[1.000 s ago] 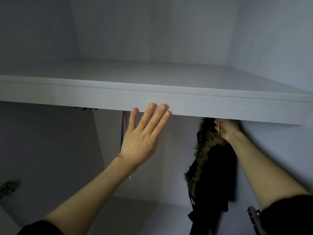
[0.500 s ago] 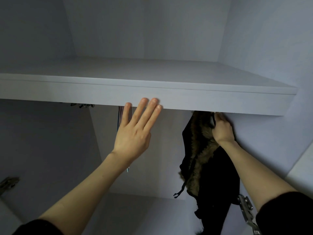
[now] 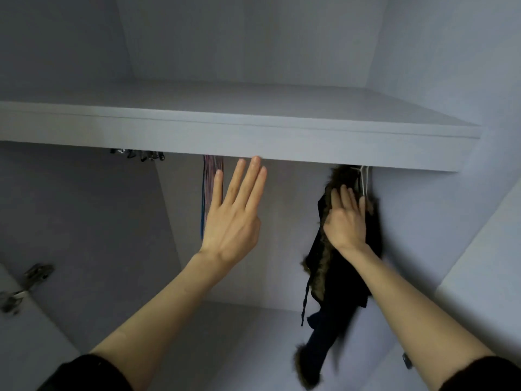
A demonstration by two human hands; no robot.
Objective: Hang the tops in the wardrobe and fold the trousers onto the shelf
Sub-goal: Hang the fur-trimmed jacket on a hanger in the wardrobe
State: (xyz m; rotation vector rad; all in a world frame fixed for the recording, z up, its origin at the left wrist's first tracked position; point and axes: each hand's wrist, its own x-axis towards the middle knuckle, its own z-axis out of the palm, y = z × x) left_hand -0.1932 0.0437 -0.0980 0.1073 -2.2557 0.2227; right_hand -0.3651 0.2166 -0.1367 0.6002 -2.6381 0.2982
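Head view looks up into the pale wardrobe (image 3: 439,66), under the thick white shelf (image 3: 253,142) that runs across the picture. Your left hand (image 3: 232,218) is raised just below the shelf's front edge, fingers straight and held close together, holding nothing; the tip of the middle finger reaches the underside of the edge, though you cannot tell whether it touches. Behind that hand a bunch of thin coloured hangers (image 3: 210,187) hangs down from under the shelf, and further left a few dark hanger hooks (image 3: 138,155) show at the shelf's underside.

Your right hand (image 3: 345,218) lies flat against the black fur-trimmed top (image 3: 332,277), fingers straight and near each other, pressing on the garment's upper part rather than curling round it; the hand is somewhat blurred. The top hangs at the far right of the hanging space, close to the right side wall, on a white wire hanger (image 3: 364,179) whose neck rises under the shelf beside your fingertips. Brown fur runs down its left edge, a dark cord (image 3: 305,300) dangles from it, and its lower end hangs loose and blurred. A metal door hinge (image 3: 26,280) sits at the lower left. Both your forearms are bare, with dark sleeves (image 3: 84,373) at the bottom corners.
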